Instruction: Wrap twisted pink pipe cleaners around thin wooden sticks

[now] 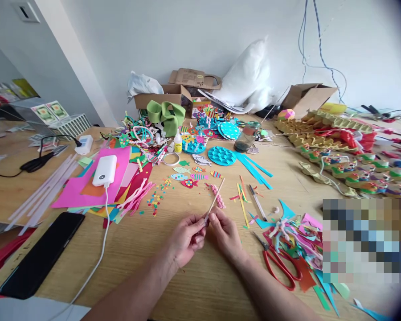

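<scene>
My left hand (189,238) is closed, thumb and fingers pinching the lower end of a thin wooden stick (217,194) that slants up and to the right. Against it, my right hand (225,232) is closed too, its thumb pressed down beside the stick; what lies under that thumb is hidden. Just beyond my fingers, a pink curled fuzzy strip (218,197) rests on the table. Patterned paper fish (199,177) lie further off, close to a round blue scalloped piece (222,155).
Red-handled scissors (282,265) and paper scraps (297,238) lie at right, near a pen (257,203). At left are a black phone (42,254), pink paper (76,189), and a white power bank (105,170) with a cable. A glue bottle (177,142) and glass jar (247,136) stand behind.
</scene>
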{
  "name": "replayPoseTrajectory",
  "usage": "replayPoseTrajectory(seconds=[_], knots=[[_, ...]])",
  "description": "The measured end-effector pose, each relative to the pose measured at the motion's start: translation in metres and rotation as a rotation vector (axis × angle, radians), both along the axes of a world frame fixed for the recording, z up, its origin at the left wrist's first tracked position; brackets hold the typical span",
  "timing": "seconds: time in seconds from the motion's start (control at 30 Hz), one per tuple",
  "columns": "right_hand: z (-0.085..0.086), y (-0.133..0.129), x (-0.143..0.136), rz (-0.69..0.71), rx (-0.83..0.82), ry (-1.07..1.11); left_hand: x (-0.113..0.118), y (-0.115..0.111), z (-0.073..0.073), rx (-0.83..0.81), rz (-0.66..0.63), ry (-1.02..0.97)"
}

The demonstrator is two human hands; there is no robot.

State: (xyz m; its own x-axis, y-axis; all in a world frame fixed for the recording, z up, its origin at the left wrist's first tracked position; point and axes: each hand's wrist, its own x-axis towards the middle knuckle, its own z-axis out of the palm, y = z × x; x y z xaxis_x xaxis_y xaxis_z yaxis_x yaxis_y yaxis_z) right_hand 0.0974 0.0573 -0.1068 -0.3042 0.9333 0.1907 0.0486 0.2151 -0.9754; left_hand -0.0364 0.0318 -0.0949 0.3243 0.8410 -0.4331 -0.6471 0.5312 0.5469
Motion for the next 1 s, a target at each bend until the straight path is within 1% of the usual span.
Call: replayPoseTrajectory(seconds=[0.1, 0.2, 0.33, 0.4, 0.47, 0.57, 0.67, 0.73, 0.9, 1.0], knots=[[-0.002, 0.001, 0.000, -0.023, 0.015, -0.056, 0.001, -0.001, -0.003, -0.010, -0.030, -0.006], [-0.004, 0.001, -0.002, -0.044, -0.001, -0.066, 0.001, -0.002, -0.004, 0.024, -0.037, 0.066], [-0.004, 0.001, -0.010, -0.032, -0.064, -0.046, 0.001, -0.004, -0.004, 0.116, 0.050, 0.256], [-0.004, 0.002, -0.012, -0.041, -0.074, -0.040, 0.001, -0.004, -0.003, 0.126, 0.084, 0.316], [-0.004, 0.003, -0.012, -0.034, -0.088, -0.025, 0.001, -0.004, -0.002, 0.113, 0.087, 0.316], [-0.004, 0.004, -0.007, 0.035, -0.107, 0.060, 0.000, -0.003, 0.000, 0.089, 0.063, 0.259], [-0.004, 0.003, -0.002, 0.075, -0.085, 0.107, 0.001, -0.003, 0.001, 0.117, 0.066, 0.272], [-0.003, 0.003, 0.000, 0.043, -0.062, 0.060, 0.004, -0.004, 0.002, 0.140, 0.069, 0.295], [-0.002, 0.004, 0.000, -0.102, 0.010, -0.051, 0.017, -0.002, 0.007, 0.145, 0.053, 0.360], [-0.006, 0.009, 0.003, -0.188, 0.017, -0.071, 0.031, 0.005, 0.009, 0.166, 0.094, 0.458]])
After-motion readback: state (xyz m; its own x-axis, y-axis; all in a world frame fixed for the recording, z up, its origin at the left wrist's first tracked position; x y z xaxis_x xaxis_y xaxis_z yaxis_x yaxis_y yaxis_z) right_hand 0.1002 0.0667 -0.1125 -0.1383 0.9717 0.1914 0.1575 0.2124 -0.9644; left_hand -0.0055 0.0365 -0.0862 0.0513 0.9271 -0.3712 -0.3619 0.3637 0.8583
